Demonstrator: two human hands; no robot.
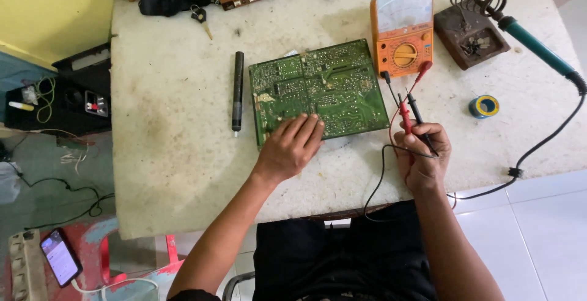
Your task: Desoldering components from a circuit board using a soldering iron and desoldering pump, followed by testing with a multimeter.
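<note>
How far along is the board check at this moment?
Set up: the green circuit board lies flat on the table, with the orange meter beside it. In hand: the left hand steadies the board; the right hand holds both probes. Left: the probe tips are not yet on the board.

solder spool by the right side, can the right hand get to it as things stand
Probably yes: the solder spool lies on bare table to the side of the right hand with nothing between, though that hand's fingers already grip the red and black probes.

Left hand (292,147) flat on green circuit board (318,90), right hand (423,154) around two probes (411,112)
</note>
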